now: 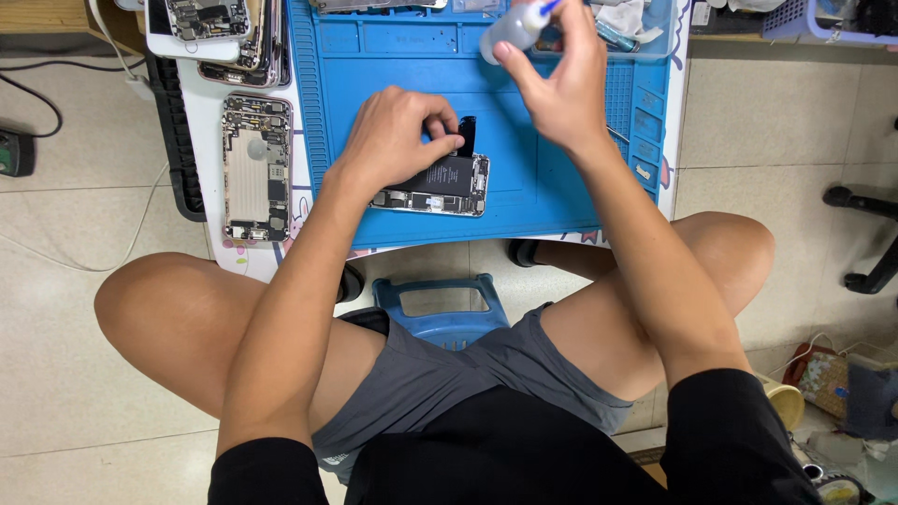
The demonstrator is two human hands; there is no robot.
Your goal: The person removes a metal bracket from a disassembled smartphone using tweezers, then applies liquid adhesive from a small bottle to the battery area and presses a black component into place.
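Note:
An opened phone body [451, 192] with a black battery [440, 176] lies on the blue work mat [524, 178]. My left hand [398, 136] rests on the phone, fingers curled around the battery's upper edge and a black strip [467, 134] sticking up. My right hand [557, 79] is raised above the mat's far side and grips a small clear squeeze bottle [510, 30] with a blue tip.
A stripped phone frame [255, 168] lies left of the mat, with more opened phones [224, 33] stacked beyond it. A blue plastic stool [440, 309] shows between my knees. Cables [56, 112] run on the tiled floor at left, clutter [842, 393] at lower right.

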